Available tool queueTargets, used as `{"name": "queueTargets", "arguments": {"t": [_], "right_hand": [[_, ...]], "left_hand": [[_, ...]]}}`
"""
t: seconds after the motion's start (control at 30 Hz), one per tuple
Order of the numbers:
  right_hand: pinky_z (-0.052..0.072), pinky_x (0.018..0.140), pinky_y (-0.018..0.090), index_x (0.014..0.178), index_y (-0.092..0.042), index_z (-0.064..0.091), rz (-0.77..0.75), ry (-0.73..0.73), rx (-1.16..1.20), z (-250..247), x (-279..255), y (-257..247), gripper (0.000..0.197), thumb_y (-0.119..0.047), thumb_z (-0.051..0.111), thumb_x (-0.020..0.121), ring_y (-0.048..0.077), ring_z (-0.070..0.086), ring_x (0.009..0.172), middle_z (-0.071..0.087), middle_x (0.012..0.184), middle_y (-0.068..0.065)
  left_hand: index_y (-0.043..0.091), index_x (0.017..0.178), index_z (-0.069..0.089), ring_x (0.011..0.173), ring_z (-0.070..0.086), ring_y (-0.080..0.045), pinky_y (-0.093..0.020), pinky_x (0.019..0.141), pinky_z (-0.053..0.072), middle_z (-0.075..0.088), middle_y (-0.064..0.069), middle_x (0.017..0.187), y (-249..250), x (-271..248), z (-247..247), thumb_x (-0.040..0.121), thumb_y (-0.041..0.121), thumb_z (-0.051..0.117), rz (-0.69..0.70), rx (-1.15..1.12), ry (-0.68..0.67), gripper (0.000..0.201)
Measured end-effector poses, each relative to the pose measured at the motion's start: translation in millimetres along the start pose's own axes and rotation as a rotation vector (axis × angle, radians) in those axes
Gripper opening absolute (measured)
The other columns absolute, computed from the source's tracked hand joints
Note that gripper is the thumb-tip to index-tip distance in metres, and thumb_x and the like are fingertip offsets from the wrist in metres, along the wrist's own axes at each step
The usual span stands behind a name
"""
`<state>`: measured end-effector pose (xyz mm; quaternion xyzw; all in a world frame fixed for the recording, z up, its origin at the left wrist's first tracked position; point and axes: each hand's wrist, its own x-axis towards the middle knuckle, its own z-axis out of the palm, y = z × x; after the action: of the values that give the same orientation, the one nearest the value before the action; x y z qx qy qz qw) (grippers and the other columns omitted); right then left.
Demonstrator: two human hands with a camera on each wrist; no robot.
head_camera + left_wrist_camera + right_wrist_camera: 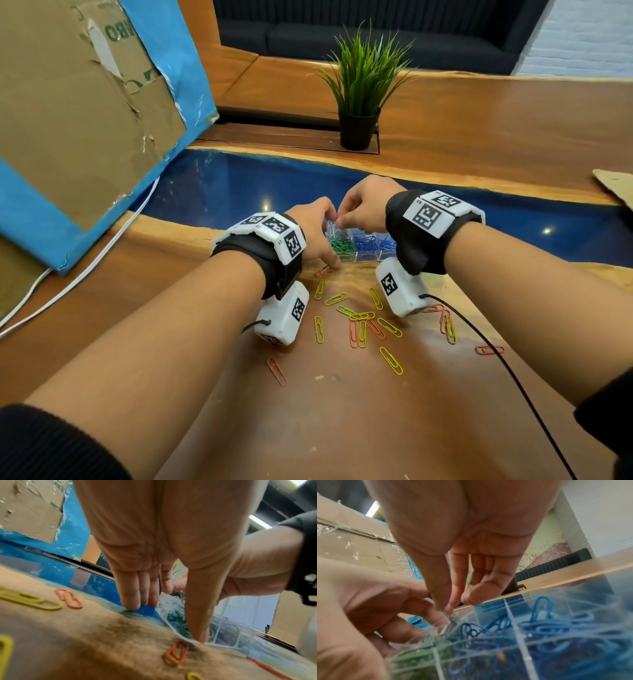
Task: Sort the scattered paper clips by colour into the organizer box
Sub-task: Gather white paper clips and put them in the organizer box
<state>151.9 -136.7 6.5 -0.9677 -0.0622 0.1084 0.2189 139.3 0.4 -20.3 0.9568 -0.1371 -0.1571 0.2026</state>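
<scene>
The clear organizer box (368, 255) sits on the blue strip of the table, with white, green (340, 245) and blue clips (371, 242) in separate compartments. My right hand (339, 219) hovers over the white compartment and pinches a white paper clip (452, 616) between thumb and forefinger. My left hand (322, 240) stands at the box's left corner. Its fingers (130, 601) are straight, with the tips on the table. The thumb (197, 626) presses the box's near wall. An orange clip (176, 653) lies just before the thumb. Yellow clips (390, 359) and orange clips (276, 371) lie scattered on the wood.
A potted plant (359, 102) stands behind the box. A large cardboard panel with blue covering (85, 120) leans at the left, with a white cable (68, 287) below it. A black cable (513, 377) trails from my right wrist. A cardboard piece (616, 185) lies far right.
</scene>
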Motion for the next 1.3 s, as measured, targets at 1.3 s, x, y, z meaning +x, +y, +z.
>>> {"name": "queueTargets", "arguments": {"t": [1.3], "right_hand": [[0.046,0.072,0.027,0.093,-0.017,0.074,-0.056,0.036,-0.152,5.2,3.5,-0.4,0.015,-0.027,0.071,0.082,0.013,0.058,0.082,0.068,0.088,-0.002]], "left_hand": [[0.022,0.116,0.039,0.105,0.059,-0.027,-0.04,0.087,0.051,0.061,-0.007,0.118,-0.4,-0.2,3.4,0.065,0.034,0.083,0.018,-0.001,0.002,0.069]]}}
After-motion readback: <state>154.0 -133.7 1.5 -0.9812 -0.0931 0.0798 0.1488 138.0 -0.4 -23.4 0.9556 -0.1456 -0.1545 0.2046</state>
